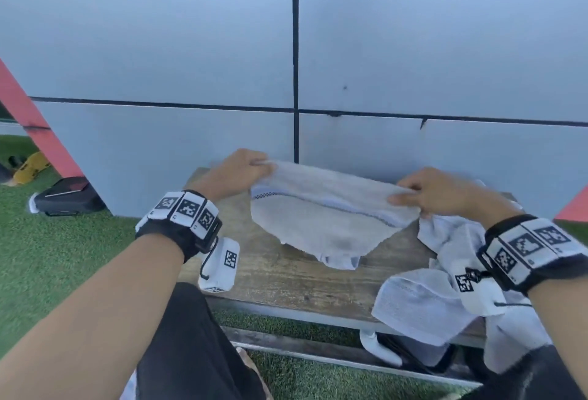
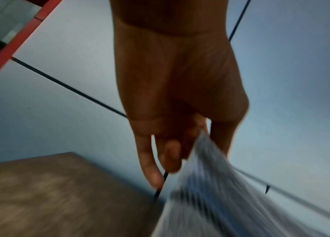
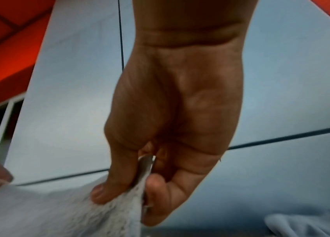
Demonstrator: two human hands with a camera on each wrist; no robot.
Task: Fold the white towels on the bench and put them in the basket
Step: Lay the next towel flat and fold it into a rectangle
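A white towel (image 1: 327,218) with a dark stitched stripe hangs doubled over above the wooden bench (image 1: 276,272), stretched between both hands. My left hand (image 1: 251,165) pinches its left top corner, my right hand (image 1: 410,194) pinches the right top corner. The left wrist view shows the fingers of my left hand (image 2: 192,144) gripping the blurred towel (image 2: 210,200). In the right wrist view, thumb and forefinger of my right hand (image 3: 138,189) clamp the towel (image 3: 58,213) edge. More crumpled white towels (image 1: 445,275) lie on the bench's right end. No basket is in view.
A grey panelled wall (image 1: 286,49) stands right behind the bench. Green artificial turf (image 1: 47,256) covers the ground. A dark case (image 1: 66,197) and yellow footwear (image 1: 30,167) lie at left by a red beam (image 1: 38,132). A white object (image 1: 380,348) lies under the bench.
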